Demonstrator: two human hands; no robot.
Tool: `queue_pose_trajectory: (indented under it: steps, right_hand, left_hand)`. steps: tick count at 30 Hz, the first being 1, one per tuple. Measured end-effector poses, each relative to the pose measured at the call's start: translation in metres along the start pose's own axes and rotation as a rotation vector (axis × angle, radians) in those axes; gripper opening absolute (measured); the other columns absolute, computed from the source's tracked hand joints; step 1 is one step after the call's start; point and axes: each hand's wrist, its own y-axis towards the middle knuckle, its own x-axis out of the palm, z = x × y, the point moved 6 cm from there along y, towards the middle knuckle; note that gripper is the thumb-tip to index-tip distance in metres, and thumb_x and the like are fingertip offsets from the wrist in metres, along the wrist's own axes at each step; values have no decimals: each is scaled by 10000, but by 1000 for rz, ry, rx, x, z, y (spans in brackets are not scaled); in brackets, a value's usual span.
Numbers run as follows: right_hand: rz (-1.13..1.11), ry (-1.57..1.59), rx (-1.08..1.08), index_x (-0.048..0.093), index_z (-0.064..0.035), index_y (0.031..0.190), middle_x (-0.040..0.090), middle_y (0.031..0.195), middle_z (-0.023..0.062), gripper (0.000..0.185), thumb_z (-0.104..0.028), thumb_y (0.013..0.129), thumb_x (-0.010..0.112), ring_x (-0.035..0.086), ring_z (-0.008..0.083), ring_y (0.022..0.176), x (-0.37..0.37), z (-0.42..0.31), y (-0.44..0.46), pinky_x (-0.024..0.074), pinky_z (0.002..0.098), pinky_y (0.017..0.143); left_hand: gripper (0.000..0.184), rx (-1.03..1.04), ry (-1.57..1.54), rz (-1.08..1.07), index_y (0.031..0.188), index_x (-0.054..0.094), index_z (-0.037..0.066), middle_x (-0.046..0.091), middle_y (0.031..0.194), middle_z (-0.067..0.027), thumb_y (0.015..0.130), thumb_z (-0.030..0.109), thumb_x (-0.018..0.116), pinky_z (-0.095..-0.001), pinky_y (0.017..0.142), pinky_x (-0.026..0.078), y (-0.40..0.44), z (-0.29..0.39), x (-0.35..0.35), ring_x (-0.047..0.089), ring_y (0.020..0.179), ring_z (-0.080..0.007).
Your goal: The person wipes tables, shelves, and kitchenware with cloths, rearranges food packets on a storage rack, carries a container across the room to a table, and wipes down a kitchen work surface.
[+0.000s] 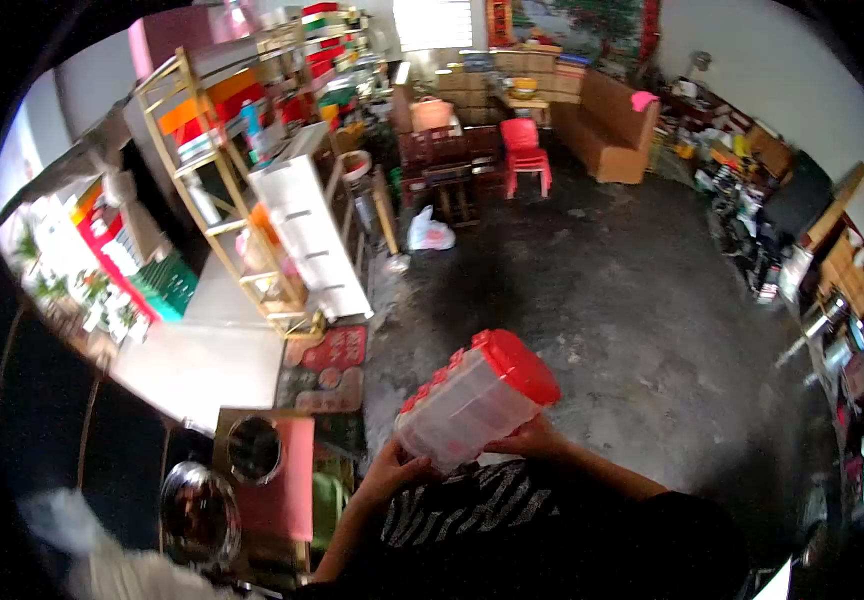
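A clear plastic storage container with a red lid is held in front of my body, tilted, with its lid end up and to the right. Red parts also run along its upper left edge. My left hand grips the lower left end, thumb against the clear wall. Around the lower right side, near the lid, closes my right hand; its fingertips are partly hidden beneath the container. I cannot make out anything inside it.
A white cabinet and a gold metal shelf rack stand to the left. Red chairs, a white plastic bag and a brown bench are farther off. Clutter lines the right wall. A pink-topped stand is at lower left.
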Motion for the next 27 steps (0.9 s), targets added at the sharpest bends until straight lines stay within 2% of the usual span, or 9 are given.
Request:
queue_pose_trajectory:
  steps: [2, 7, 11, 15, 16, 21, 22, 25, 27]
  right_hand:
    - [95, -221, 10, 496, -74, 1390, 560, 1386, 98, 681, -321, 835, 803, 502, 237, 1305, -37, 2, 14, 422, 426, 1093]
    - [427, -437, 16, 496, -23, 1347, 593, 1292, 105, 680, -300, 819, 821, 566, 239, 1196, -147, 47, 6, 481, 395, 992]
    - [624, -103, 162, 492, -13, 1344, 601, 1269, 106, 688, -291, 812, 827, 577, 236, 1159, -205, 44, 44, 486, 405, 975]
    - [481, -308, -58, 503, -7, 1327, 605, 1260, 115, 665, -227, 796, 839, 591, 227, 1134, -290, 32, 135, 502, 391, 956]
    - [524, -301, 99, 513, -1, 1328, 617, 1270, 134, 790, -281, 706, 913, 598, 246, 1163, -311, 36, 153, 508, 406, 964]
    - [256, -310, 40, 516, 0, 1314, 626, 1234, 137, 691, -201, 756, 871, 595, 246, 1161, -377, 44, 277, 503, 424, 980]
    - [190, -326, 10, 517, 4, 1305, 629, 1219, 138, 640, -161, 784, 849, 598, 245, 1153, -383, 41, 302, 503, 425, 979]
    - [87, -145, -105, 502, -9, 1340, 581, 1312, 128, 752, -213, 732, 893, 569, 251, 1199, -382, 22, 379, 492, 428, 1001]
    - [47, -220, -145, 505, -10, 1335, 589, 1293, 133, 743, -218, 735, 892, 582, 254, 1177, -399, 39, 415, 505, 427, 981]
  left_hand:
    - [666, -20, -7, -135, 1448, 373, 33, 580, 1270, -126, 913, 222, 723, -379, 902, 548, 62, 17, 1, 625, 1086, -214]
    - [723, -16, 185, -383, 1485, 344, 37, 573, 1288, -127, 908, 242, 729, -375, 895, 555, 198, 39, 16, 629, 1057, -196]
    - [784, -44, 99, -500, 1532, 288, 49, 516, 1389, -143, 911, 238, 726, -375, 899, 557, 291, 61, 33, 631, 1023, -187]
    - [778, 35, 225, -428, 1528, 287, 36, 476, 1424, -165, 913, 225, 724, -376, 903, 557, 391, 102, 33, 622, 1040, -188]
    - [769, 17, 189, -389, 1523, 297, 32, 484, 1416, -165, 913, 224, 724, -373, 901, 558, 408, 113, 30, 625, 1033, -188]
    - [716, 31, 94, -227, 1499, 334, 13, 526, 1366, -164, 922, 213, 709, -361, 879, 568, 471, 156, -1, 641, 1002, -193]
    - [680, 49, 40, -163, 1492, 344, 12, 539, 1343, -178, 936, 204, 685, -361, 855, 573, 482, 153, -18, 644, 990, -198]
    - [653, 72, -314, -11, 1480, 354, 5, 537, 1335, -197, 947, 217, 665, -381, 836, 573, 504, 153, -64, 645, 975, -200]
    - [628, 102, -347, 131, 1455, 387, 3, 534, 1327, -210, 944, 240, 666, -411, 822, 569, 515, 171, -89, 640, 942, -190]
